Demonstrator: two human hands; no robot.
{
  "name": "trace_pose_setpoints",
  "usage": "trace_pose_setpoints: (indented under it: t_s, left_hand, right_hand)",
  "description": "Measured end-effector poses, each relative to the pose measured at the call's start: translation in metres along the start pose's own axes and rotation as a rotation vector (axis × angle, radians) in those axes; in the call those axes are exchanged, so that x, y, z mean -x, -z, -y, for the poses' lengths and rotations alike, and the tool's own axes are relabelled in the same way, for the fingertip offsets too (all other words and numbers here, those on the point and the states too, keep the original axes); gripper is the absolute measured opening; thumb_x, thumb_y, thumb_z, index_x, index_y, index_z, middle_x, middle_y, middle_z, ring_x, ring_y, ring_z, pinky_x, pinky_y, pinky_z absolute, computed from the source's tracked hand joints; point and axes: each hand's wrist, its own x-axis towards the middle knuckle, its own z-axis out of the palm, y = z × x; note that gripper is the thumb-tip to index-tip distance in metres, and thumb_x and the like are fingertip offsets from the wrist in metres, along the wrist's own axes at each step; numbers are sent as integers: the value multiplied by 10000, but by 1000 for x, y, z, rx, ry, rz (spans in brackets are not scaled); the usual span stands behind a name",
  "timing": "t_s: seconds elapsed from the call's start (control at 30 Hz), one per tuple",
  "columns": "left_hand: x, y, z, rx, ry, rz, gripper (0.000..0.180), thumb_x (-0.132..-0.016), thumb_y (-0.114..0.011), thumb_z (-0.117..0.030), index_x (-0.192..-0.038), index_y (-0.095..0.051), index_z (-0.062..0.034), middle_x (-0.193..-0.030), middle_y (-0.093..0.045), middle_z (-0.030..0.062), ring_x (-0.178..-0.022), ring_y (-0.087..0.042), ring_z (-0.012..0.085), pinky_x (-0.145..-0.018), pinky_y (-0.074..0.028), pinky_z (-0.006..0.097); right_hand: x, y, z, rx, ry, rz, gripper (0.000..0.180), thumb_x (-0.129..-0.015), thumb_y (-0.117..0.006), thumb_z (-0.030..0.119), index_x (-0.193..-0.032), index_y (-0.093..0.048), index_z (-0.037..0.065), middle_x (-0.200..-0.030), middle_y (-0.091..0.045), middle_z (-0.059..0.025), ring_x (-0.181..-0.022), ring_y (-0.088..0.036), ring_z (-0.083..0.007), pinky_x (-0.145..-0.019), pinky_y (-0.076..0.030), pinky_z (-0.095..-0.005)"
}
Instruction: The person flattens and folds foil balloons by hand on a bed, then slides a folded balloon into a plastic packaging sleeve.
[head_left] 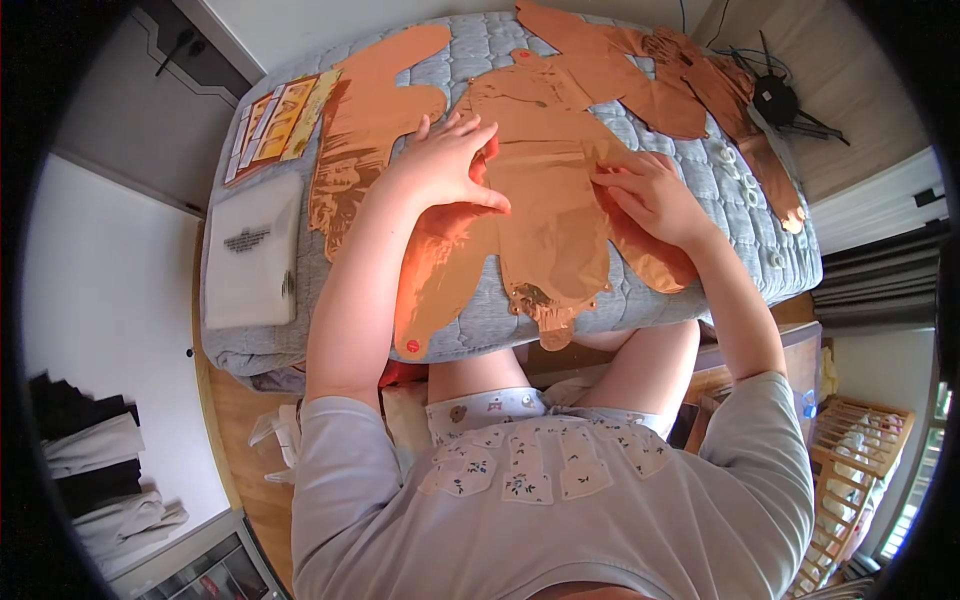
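A flat, uninflated rose-gold foil balloon (550, 225) lies on the quilted bed in front of me, with rounded lobes and small tabs along its near edge. My left hand (448, 165) rests over its left side, thumb and fingers spread, the thumb against the foil. At the balloon's right edge, my right hand (655, 197) has its fingers bent and drawn together on the foil. Further flat foil balloons lie beside it: one at the left (365, 130) and darker, crumpled ones (680, 85) at the far right.
On the bed's left are a printed sheet (280, 128) and a white translucent package (253, 255). Several small white tape rolls (748, 185) sit at the right. A black router (777, 100) with antennas stands behind them. A wooden rack (860, 450) is at lower right.
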Motion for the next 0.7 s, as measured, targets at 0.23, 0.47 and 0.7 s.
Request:
trace_pose_setpoints:
  t_s: [0.23, 0.47, 0.7]
  left_hand:
    - [-6, -5, 8, 102, 18, -14, 1177, -654, -792, -744, -1562, -391, -111, -1637, -330, 178, -1552, -232, 319, -1264, -103, 571]
    - [-9, -1, -1, 39, 5, 14, 1136, -654, -790, -746, -1532, -431, -121, -1622, -350, 192, -1543, -227, 383, -1261, -105, 582]
    - [-6, -7, 6, -2, -17, -17, 1183, -629, -783, -776, -1538, -418, -112, -1630, -338, 192, -1543, -224, 390, -1262, -122, 574]
  right_hand:
    - [-2, -3, -2, -5, 13, -26, 332, -954, -553, 145, -1236, -716, 85, -1286, -655, -141, -1183, -576, -330, -1080, -363, -446]
    - [-3, -1, -6, -62, -7, -53, 358, -926, -549, 125, -1242, -708, 67, -1271, -667, -135, -1189, -590, -317, -1075, -371, -439]
    - [-2, -1, -1, -71, -20, -58, 352, -919, -554, 120, -1232, -709, 67, -1253, -676, -136, -1187, -596, -313, -1068, -383, -432]
